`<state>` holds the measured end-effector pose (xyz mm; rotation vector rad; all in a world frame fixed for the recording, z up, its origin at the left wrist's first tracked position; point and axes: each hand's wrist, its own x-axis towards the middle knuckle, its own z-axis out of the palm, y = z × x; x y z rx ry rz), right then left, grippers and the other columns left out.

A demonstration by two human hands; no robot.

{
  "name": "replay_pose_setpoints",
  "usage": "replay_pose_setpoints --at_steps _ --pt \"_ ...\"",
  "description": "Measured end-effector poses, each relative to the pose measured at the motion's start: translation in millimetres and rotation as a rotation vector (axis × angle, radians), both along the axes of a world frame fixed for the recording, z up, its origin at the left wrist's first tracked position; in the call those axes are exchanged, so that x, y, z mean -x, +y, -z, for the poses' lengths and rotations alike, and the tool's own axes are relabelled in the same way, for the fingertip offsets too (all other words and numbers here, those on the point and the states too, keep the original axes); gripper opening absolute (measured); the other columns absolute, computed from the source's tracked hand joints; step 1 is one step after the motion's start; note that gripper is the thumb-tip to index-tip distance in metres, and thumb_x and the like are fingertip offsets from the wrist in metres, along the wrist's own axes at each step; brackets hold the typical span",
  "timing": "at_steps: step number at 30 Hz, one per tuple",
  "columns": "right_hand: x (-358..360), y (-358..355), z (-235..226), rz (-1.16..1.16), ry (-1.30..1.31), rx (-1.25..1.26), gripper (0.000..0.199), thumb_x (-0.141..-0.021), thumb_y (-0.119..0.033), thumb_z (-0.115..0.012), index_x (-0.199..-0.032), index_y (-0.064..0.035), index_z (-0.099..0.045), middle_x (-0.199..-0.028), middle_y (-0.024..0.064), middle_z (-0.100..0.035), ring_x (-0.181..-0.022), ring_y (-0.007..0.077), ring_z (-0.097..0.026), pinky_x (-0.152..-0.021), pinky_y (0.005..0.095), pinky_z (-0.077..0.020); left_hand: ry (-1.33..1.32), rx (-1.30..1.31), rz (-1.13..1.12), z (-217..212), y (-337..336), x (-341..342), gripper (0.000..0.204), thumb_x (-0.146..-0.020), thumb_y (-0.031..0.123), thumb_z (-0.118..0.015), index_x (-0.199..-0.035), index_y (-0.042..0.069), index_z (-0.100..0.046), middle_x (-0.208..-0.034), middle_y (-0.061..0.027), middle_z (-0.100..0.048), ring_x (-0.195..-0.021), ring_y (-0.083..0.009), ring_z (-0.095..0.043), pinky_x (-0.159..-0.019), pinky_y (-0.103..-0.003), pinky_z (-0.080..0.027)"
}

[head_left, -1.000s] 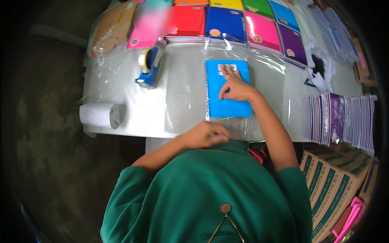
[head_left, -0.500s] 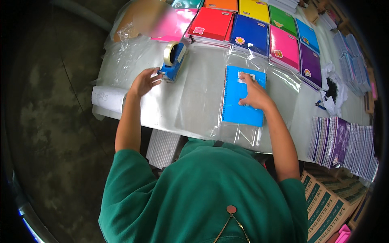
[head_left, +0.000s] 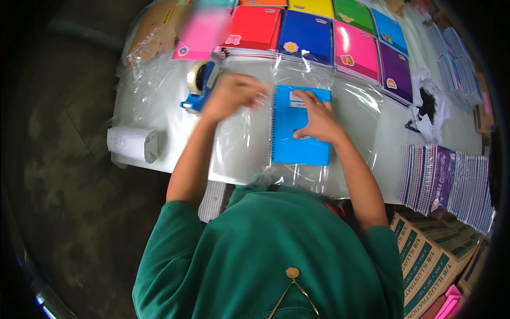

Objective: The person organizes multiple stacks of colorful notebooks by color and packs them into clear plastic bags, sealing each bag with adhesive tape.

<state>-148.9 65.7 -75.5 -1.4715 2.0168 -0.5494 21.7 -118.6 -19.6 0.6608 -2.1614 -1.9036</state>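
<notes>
A white paper roll (head_left: 133, 143) lies at the white bench's (head_left: 382, 138) left edge. Just right of it stands a blue tape dispenser (head_left: 201, 85). The left hand (head_left: 231, 95), blurred, hovers beside the dispenser, fingers curled; whether they grip anything, I cannot tell. The right hand (head_left: 314, 119) presses flat, fingers spread, on a blue spiral notebook (head_left: 297, 127) inside a clear plastic sleeve (head_left: 244, 143). Coloured notebooks (head_left: 305, 37) line the far side.

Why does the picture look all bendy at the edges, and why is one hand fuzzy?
Head view: the fisheye lens curves the table edge and darkens the corners; the left hand is smeared by motion blur near the tape dispenser; the right hand on the blue notebook looks sharp; white glare streaks the clear plastic sleeve.
</notes>
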Motion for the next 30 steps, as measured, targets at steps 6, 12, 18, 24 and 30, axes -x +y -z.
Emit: replay_pose_setpoints --at_steps 6,12,18,24,30 --pt "5.1 1.6 13.5 -0.051 0.004 0.057 0.113 -0.048 -0.033 -0.086 -0.141 -0.0181 -0.022 -0.138 0.0155 -0.038 -0.132 0.0271 -0.032 -0.103 0.0410 -0.0231 -1.016 0.944 0.431 19.9 41.1 79.9 0.062 -0.064 0.065 -0.067 -0.085 0.007 -0.070 -0.088 -0.0120 -0.068 -0.088 -0.0243 -0.066 -0.073 -0.036 -0.051" --pt "13.3 23.4 54.8 0.506 0.004 0.315 0.110 -0.063 -0.049 -0.075 -0.145 -0.0131 -0.010 -0.143 0.0234 -0.025 -0.137 0.0350 -0.013 -0.108 0.0506 -0.0033 -0.644 0.659 0.032 58.7 -17.6 25.6 0.063 -0.083 0.059 -0.051 -0.093 0.000 -0.066 -0.084 -0.0177 -0.067 -0.087 -0.0319 -0.064 -0.075 -0.040 -0.048" --pt "0.6 45.2 40.8 0.518 -1.079 0.568 0.089 -0.080 -0.046 -0.065 -0.140 -0.0026 -0.016 -0.137 0.0236 -0.027 -0.129 0.0338 -0.026 -0.107 0.0450 -0.0179 -0.029 -0.080 -0.346 105.3 91.1 15.0 0.072 -0.088 0.049 -0.048 -0.138 0.000 -0.029 -0.137 -0.0215 -0.035 -0.129 -0.0324 -0.029 -0.107 -0.040 -0.022" --pt "-30.4 60.5 -29.4 0.397 -0.663 1.003 0.090 -0.068 -0.026 -0.080 -0.134 -0.0030 -0.023 -0.119 0.0121 -0.040 -0.114 0.0219 -0.043 -0.096 0.0349 -0.0364 0.527 -0.009 -0.297 15.8 100.8 -1.9 0.070 -0.082 0.044 -0.056 -0.131 -0.001 -0.035 -0.123 -0.0142 -0.046 -0.111 -0.0211 -0.045 -0.095 -0.034 -0.034" --pt "-8.9 53.2 -57.3 0.326 -0.250 0.972 0.026 -0.084 -0.004 -0.060 -0.110 -0.0008 -0.061 -0.107 0.0114 -0.063 -0.098 0.0184 -0.058 -0.088 0.0296 -0.0426 0.395 0.235 -0.198 -21.0 88.5 -2.9 0.041 -0.095 0.028 -0.043 -0.121 -0.002 -0.052 -0.120 -0.0100 -0.055 -0.105 -0.0178 -0.051 -0.094 -0.029 -0.035"
